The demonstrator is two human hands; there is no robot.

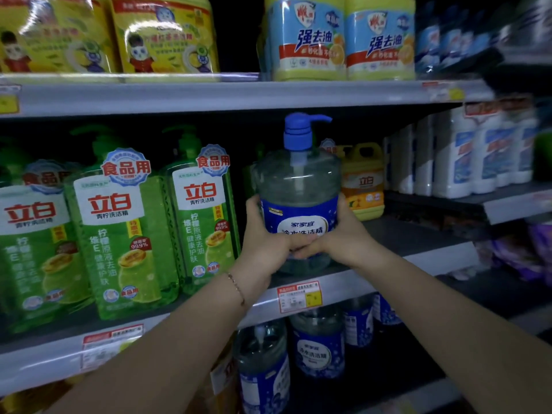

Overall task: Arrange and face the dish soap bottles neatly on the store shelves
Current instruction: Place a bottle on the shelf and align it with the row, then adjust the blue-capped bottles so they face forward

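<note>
A clear dish soap bottle point(298, 186) with a blue pump and blue label stands upright over the front of the middle shelf point(343, 286), label facing me. My left hand point(263, 234) grips its left side and my right hand point(343, 237) grips its right side, fingers meeting across the lower front. Whether its base touches the shelf is hidden by my hands. Three green pump bottles point(119, 231) stand in a row to its left. More clear blue-label bottles point(318, 345) stand on the shelf below.
An orange jug point(363, 183) sits behind the held bottle to the right. White bottles point(466, 156) fill a shelf at the right. Yellow packs point(164, 34) and blue-label packs point(340, 40) stand on the top shelf. Price tags point(299, 296) hang on the shelf edge.
</note>
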